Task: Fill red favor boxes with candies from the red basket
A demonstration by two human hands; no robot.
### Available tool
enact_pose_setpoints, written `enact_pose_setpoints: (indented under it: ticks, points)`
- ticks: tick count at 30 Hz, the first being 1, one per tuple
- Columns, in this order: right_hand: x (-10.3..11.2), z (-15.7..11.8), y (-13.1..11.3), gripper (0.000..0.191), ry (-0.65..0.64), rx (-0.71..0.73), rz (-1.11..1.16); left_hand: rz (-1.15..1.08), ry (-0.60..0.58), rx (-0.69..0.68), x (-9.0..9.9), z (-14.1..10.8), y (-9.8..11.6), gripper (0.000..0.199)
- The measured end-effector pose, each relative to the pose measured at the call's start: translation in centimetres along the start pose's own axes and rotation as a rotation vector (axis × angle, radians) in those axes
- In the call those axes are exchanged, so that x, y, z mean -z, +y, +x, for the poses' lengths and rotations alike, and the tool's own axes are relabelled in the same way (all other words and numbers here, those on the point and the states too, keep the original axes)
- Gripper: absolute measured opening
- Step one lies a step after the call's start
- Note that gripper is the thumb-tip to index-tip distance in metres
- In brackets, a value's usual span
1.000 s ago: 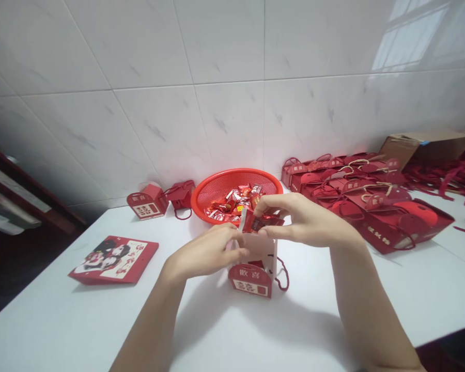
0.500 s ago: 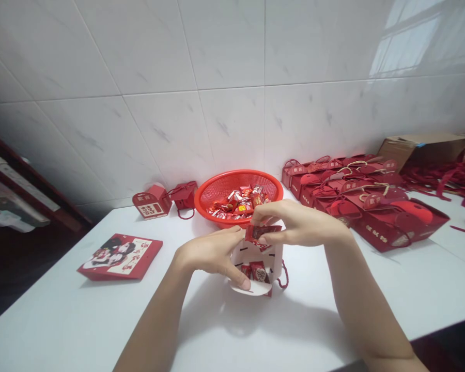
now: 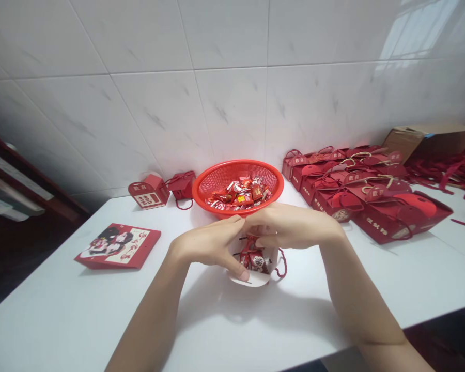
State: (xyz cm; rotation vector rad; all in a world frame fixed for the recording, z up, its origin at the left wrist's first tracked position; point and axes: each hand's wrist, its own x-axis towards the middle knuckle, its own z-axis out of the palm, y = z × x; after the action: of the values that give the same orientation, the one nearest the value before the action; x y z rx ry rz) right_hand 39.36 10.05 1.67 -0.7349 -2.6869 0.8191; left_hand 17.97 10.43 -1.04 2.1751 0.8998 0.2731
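Observation:
An opened gift box (image 3: 254, 279) with a white inside stands on the table in front of me, a dark red cord (image 3: 282, 263) at its right side. My left hand (image 3: 211, 247) grips it from the left, thumb on the white front flap and fingers towards the far side. My right hand (image 3: 284, 227) reaches into the box from the right, fingers bent round red wrapped candies (image 3: 251, 242) and partly hidden by the wall. More wrapped candies (image 3: 256, 261) lie in the bottom. Just behind is a red plastic basket (image 3: 238, 166) with a heap of candies (image 3: 242, 195).
Several filled red gift boxes (image 3: 383, 219) stand in rows at right, before a cardboard carton (image 3: 411, 142) and red ribbons (image 3: 442, 168). At left are a flat red box (image 3: 118, 247) and two small red boxes (image 3: 149, 192). A tiled wall (image 3: 232, 113) closes the back.
My right hand has moved down into the box with the candies it held above the opening. My left hand keeps its hold on the box. The view has shifted slightly.

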Motion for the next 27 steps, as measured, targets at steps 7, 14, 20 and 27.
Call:
enact_pose_setpoints:
  ticks: [7, 14, 20, 27]
  points:
    - [0.2, -0.3, -0.6, 0.023, 0.027, -0.022, -0.056, 0.041, -0.019, 0.009, -0.1, -0.1, 0.7, 0.081]
    - [1.6, -2.2, -0.8, 0.02, 0.105, -0.055, -0.084, 0.148, -0.034, 0.074, -0.4, -0.6, 1.8, 0.083]
    - [2.3, -3.9, 0.1, 0.024, 0.184, -0.091, -0.125, 0.235, -0.094, 0.169, 0.1, 0.1, 1.6, 0.092]
    - [-2.0, -6.0, 3.4, 0.033, 0.205, -0.21, -0.1, 0.225, 0.032, 0.104, -0.8, 1.3, -0.6, 0.089]
